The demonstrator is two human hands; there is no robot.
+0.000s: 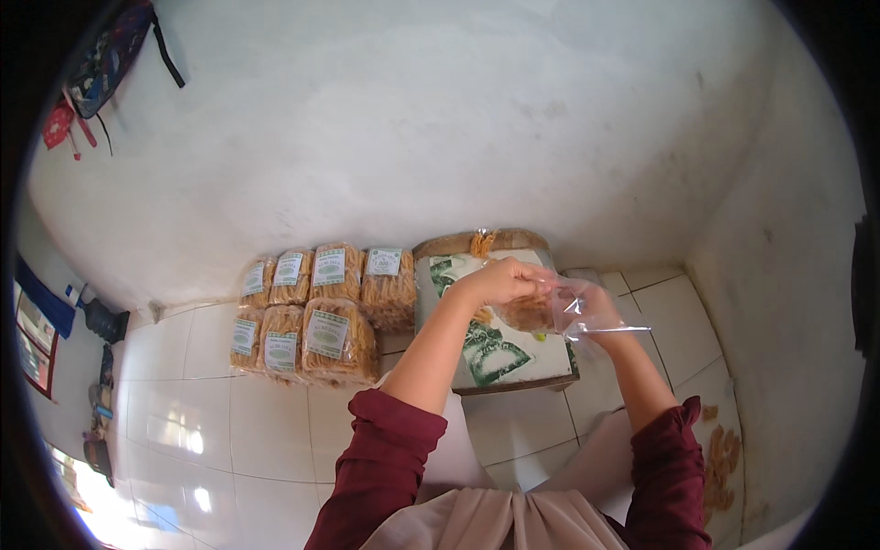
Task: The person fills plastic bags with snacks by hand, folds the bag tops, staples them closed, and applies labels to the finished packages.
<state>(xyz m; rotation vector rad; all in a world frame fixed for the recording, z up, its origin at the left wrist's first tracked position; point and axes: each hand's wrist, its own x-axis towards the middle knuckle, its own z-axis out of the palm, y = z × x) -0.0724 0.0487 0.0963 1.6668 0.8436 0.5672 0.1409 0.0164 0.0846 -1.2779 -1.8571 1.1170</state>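
Observation:
Above the low table (pixel 541 367), both hands hold up a clear plastic bag (pixel 576 321) with brown snack pieces (pixel 528 314) bunched in its left part. My left hand (pixel 506 280) pinches the bag's upper edge, with its fingers closed. On the bag's other side is my right hand (pixel 598 306), seen partly through the film and closed on the plastic. Its fingertips are mostly hidden. A few snack sticks (pixel 482 243) lie at the table's far edge, and a small green thing (pixel 540 336) shows beneath the bag.
Left of the table, several labelled snack packs (pixel 328 341) are stacked on the white tiled floor (pixel 266 422). Loose brown pieces (pixel 721 463) lie along the right wall. A pale wall (pixel 440 137) rises behind the table. A dark bag (pixel 108 60) hangs at upper left.

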